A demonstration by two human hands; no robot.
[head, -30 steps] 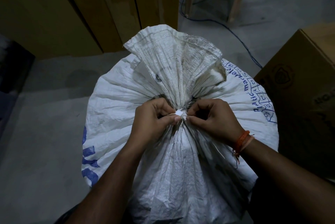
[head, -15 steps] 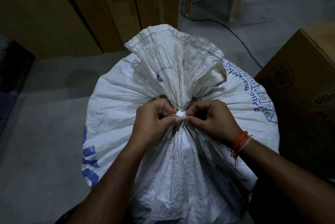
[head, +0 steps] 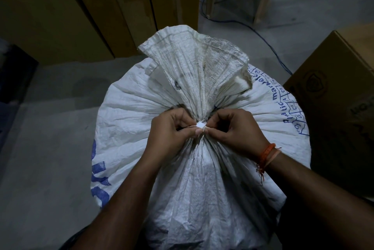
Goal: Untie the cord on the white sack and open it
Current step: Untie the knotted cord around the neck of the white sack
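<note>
White sack (head: 202,185) stands on the grey floor (head: 40,158) at centre frame, neck still bunched and tied. Left hand (head: 172,130) at 9 o'clock of the knot and right hand (head: 240,128) at 3 o'clock both pinch the white cord (head: 201,124); orange wristband (head: 267,153) on right wrist. Cardboard box (head: 340,98) at 3 o'clock, tall cartons (head: 70,10) at 11, blue cable (head: 259,33) at 1.

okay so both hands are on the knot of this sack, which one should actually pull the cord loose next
Probably the left hand: a thin strand of the pale cord runs from the white knot into its pinching fingers. The right hand pinches at the knot, suited to steadying the white woven sack's gathered neck.
</note>
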